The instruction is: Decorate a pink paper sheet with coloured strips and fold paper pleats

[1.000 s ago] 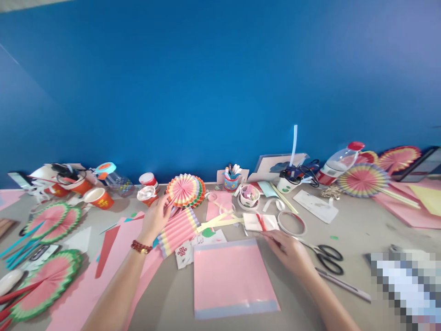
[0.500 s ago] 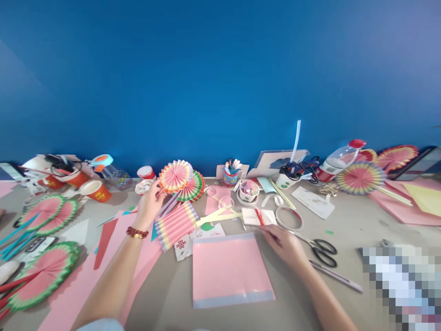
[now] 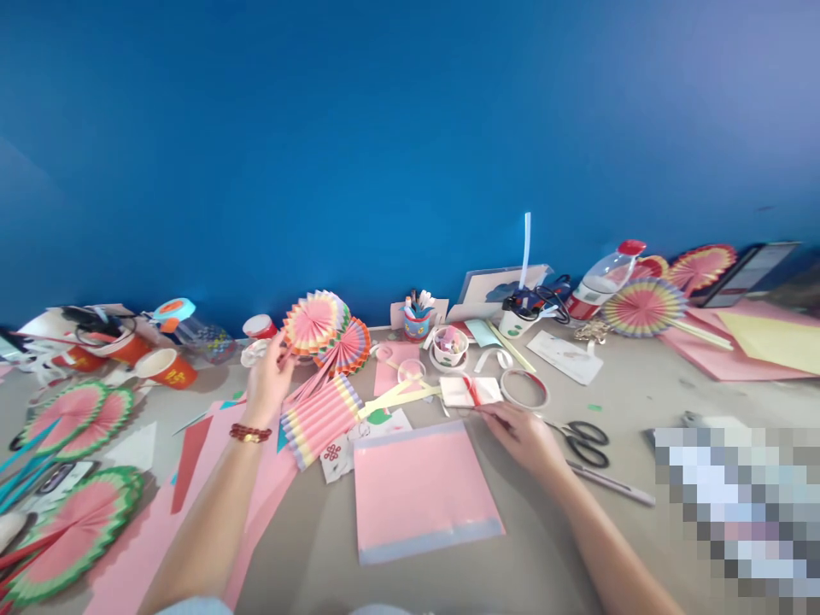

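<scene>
My left hand (image 3: 270,380) has its fingers closed on the edge of a round pleated paper fan (image 3: 315,323), pink with yellow and orange rims, at the back left of centre. Another pleated fan (image 3: 351,346) with an orange rim lies against it. Below them is a folded pleated pink paper strip (image 3: 322,418). My right hand (image 3: 522,436) rests by a white packet (image 3: 456,391) with a red tie, its fingertips near the packet's lower edge; whether they grip anything is unclear. A flat pink sheet (image 3: 423,491) with bluish bands lies between my forearms.
Black-handled scissors (image 3: 588,442) and a pen-like cutter (image 3: 612,483) lie right of my right hand. A tape roll (image 3: 525,389), cups, a bottle (image 3: 602,286) and more fans line the blue wall. Green-rimmed fans (image 3: 80,534) and long pink paper (image 3: 192,512) are at left.
The view has shifted slightly to the right. The fan at my left hand has tilted, and more of the orange-rimmed fan beside it shows. My right hand stays by the packet.
</scene>
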The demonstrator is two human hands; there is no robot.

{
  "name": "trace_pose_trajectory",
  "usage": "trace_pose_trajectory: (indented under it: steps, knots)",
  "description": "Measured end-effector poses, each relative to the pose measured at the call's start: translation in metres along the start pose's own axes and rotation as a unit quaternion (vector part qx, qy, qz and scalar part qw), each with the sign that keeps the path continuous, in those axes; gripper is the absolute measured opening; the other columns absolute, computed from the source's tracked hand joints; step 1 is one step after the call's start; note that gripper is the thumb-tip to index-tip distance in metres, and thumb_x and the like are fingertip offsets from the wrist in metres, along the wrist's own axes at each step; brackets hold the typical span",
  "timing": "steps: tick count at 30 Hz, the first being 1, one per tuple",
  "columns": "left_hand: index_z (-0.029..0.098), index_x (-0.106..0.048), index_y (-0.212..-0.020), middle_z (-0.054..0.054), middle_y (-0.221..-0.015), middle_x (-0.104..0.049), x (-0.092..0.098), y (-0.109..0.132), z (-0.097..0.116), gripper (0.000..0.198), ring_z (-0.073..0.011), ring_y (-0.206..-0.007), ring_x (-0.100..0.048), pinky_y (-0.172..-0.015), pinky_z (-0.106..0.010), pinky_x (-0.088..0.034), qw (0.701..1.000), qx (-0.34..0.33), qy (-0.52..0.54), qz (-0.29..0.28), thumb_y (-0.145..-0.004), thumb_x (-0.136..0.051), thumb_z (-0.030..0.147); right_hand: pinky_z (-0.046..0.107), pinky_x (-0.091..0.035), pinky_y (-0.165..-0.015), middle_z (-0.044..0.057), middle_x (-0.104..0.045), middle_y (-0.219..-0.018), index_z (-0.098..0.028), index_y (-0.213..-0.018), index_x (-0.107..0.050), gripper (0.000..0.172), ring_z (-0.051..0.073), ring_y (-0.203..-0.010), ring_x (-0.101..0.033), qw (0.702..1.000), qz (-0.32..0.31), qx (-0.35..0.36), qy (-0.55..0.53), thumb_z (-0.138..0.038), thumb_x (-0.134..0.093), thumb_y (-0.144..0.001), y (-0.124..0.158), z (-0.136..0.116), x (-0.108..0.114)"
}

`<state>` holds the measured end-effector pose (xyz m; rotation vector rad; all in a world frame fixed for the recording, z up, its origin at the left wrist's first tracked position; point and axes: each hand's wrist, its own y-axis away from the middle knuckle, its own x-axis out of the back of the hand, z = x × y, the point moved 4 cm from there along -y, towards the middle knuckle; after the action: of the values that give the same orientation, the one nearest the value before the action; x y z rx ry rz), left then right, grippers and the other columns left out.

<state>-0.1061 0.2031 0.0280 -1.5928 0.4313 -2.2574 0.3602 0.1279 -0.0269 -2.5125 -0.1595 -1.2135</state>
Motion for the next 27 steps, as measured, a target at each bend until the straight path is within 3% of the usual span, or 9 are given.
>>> trace_pose_trajectory:
  steps: [4,8,14,20,23,27]
  knots:
    - [0.023,-0.043,-0.143,-0.006,-0.106,-0.071,0.038,-0.005,-0.006,0.053,-0.0211,-0.089,-0.07,-0.08,-0.03,-0.053,0.991,0.001,0.058,0.12,-0.092,-0.052,0.033,0.034,-0.055,-0.079,0.008,-0.075,-0.104,-0.023,-0.103,-0.072,0.033,0.023,-0.09,-0.071,1.0,-0.011,-0.001,-0.005,-0.035,-0.043,-0.097,-0.001,0.001,-0.003]
    - [0.023,-0.043,-0.143,-0.005,-0.104,-0.071,0.047,0.001,0.003,0.053,-0.02,-0.088,-0.069,-0.081,-0.029,-0.052,0.985,-0.005,0.071,0.16,-0.092,-0.052,0.033,0.033,-0.055,-0.078,0.007,-0.075,-0.103,-0.023,-0.103,-0.073,0.032,0.023,-0.089,-0.071,1.0,-0.013,-0.001,-0.002,-0.036,-0.044,-0.097,-0.001,0.002,-0.004]
    - [0.022,-0.043,-0.142,-0.006,-0.103,-0.072,0.026,0.005,0.018,0.051,-0.0219,-0.091,-0.07,-0.083,-0.031,-0.051,0.991,-0.002,0.068,0.114,-0.092,-0.05,0.032,0.032,-0.055,-0.077,0.006,-0.075,-0.102,-0.024,-0.104,-0.073,0.033,0.022,-0.088,-0.071,1.0,0.0,0.002,0.007,-0.034,-0.043,-0.097,0.001,-0.001,0.0]
    - [0.021,-0.037,-0.146,-0.007,-0.106,-0.07,0.012,-0.002,0.015,0.053,-0.0222,-0.092,-0.07,-0.084,-0.032,-0.051,0.992,-0.017,0.071,0.103,-0.095,-0.047,0.033,0.032,-0.054,-0.076,0.007,-0.075,-0.102,-0.024,-0.104,-0.073,0.033,0.022,-0.088,-0.071,1.0,0.005,-0.002,0.004,-0.034,-0.043,-0.097,0.001,0.0,0.001]
    - [0.019,-0.03,-0.149,-0.01,-0.113,-0.069,-0.004,-0.003,0.009,0.056,-0.0244,-0.099,-0.069,-0.086,-0.035,-0.051,0.998,-0.005,0.051,0.047,-0.096,-0.043,0.032,0.032,-0.054,-0.077,0.006,-0.075,-0.102,-0.024,-0.103,-0.072,0.032,0.022,-0.089,-0.07,1.0,0.001,0.002,-0.001,-0.033,-0.043,-0.097,0.001,0.002,-0.001]
    - [0.018,-0.031,-0.15,-0.011,-0.116,-0.07,-0.029,0.001,0.004,0.063,-0.0267,-0.098,-0.071,-0.079,-0.032,-0.053,0.999,-0.01,0.031,-0.037,-0.091,-0.05,0.029,0.031,-0.054,-0.076,0.006,-0.075,-0.102,-0.023,-0.103,-0.072,0.031,0.022,-0.087,-0.07,1.0,-0.001,-0.007,-0.006,-0.034,-0.044,-0.097,0.001,0.004,-0.001]
